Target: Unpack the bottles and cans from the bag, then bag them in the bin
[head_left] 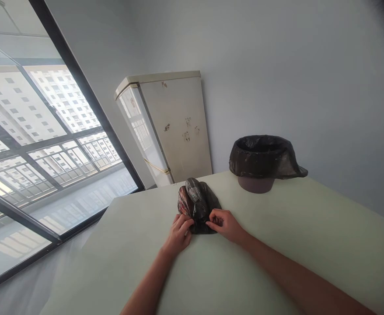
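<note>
A crumpled black plastic bag (pixel 198 203) lies bunched up on the pale table in front of me. Its left side shows a reddish, shiny patch, and what that is I cannot make out. At the bag's near left edge, my left hand (pixel 179 232) has its fingers curled together and pinches the plastic. My right hand (pixel 225 224) grips the near right edge between thumb and forefinger. Between the hands, the flat dark rim of the bag rests on the table. My fingers partly hide the gripped plastic.
A purplish bin (pixel 256 184) lined with a black bag stands at the table's far right. Behind the table (pixel 129 245) is a worn white fridge (pixel 175 127) against a grey wall. A large dark-framed window (pixel 61 131) fills the left side.
</note>
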{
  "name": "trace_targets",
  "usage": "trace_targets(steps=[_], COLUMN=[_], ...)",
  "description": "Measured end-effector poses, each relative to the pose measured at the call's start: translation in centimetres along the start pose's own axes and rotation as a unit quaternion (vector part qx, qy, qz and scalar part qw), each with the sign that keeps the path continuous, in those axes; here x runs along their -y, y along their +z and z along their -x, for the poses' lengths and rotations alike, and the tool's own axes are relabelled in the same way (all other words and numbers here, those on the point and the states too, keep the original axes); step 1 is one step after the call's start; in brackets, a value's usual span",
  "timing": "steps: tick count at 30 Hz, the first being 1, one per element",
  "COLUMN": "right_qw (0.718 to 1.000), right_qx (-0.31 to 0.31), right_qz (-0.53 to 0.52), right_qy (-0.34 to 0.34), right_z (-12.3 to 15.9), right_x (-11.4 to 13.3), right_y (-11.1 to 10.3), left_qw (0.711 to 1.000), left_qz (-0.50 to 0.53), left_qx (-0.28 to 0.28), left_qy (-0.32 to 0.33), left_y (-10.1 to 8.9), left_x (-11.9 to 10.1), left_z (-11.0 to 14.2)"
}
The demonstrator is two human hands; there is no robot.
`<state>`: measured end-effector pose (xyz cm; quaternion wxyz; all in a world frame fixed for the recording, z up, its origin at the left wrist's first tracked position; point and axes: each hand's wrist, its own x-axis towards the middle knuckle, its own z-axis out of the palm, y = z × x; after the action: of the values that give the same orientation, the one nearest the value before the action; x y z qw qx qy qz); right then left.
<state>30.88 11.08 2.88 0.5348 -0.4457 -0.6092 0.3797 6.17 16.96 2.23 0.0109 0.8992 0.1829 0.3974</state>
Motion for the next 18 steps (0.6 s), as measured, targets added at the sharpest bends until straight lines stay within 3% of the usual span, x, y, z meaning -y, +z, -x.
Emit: trace_targets(steps=[4, 8, 12, 18], right_qw=[0.995, 0.992, 0.984, 0.966], right_qx=[-0.042, -0.108, -0.179, -0.251], right_qz=[0.074, 0.054, 0.016, -0.038], right_qy=[-0.05, -0.022, 0.014, 0.039], right_z=[-0.1, -0.2, -0.6, -0.7], right_x=[0.1, -0.1, -0.5, -0.6], right_y=[-0.9, -1.1, -1.4, -1.8], left_qw=[1.0, 0.996, 0.982, 0.939], left_qz=[-0.013, -0.011, -0.053, -0.074], left_qx=[-0.016, -0.079, -0.154, -0.219], left_qy=[0.002, -0.028, -0.1, -0.255], left_y=[-0.1, -0.2, -0.5, -1.2], left_x=[0.1, 0.2, 0.2, 0.8], left_z=[0.3, 0.4, 0.4, -0.1])
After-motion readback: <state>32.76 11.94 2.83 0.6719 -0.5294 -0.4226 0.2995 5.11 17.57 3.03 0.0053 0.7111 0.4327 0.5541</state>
